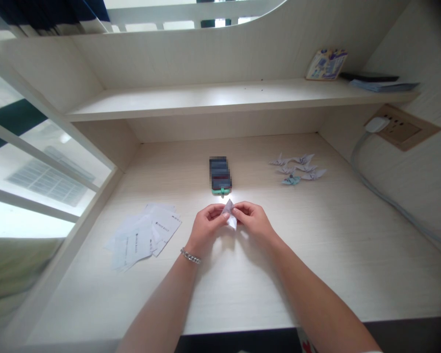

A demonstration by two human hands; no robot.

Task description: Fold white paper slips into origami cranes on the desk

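Observation:
Between my two hands, above the middle of the desk, is a small folded piece of white paper (230,215) with pointed ends at top and bottom. My left hand (208,223) pinches its left side, thumb on the front. From the other side, my right hand (254,220) grips its right edge between thumb and fingers. A phone (220,174) with a blurred screen and a green edge lies just beyond my hands. Flat paper sheets (143,238) with printed marks are spread to the left. Several folded paper cranes (301,169), one of them bluish-green, sit at the back right.
A shelf (206,100) runs above the desk (316,245), holding a small colourful packet (326,64) and dark and blue flat items at its right. On the right wall, a white plug (377,124) sits in the socket panel, its grey cable (385,198) hanging along the desk's side.

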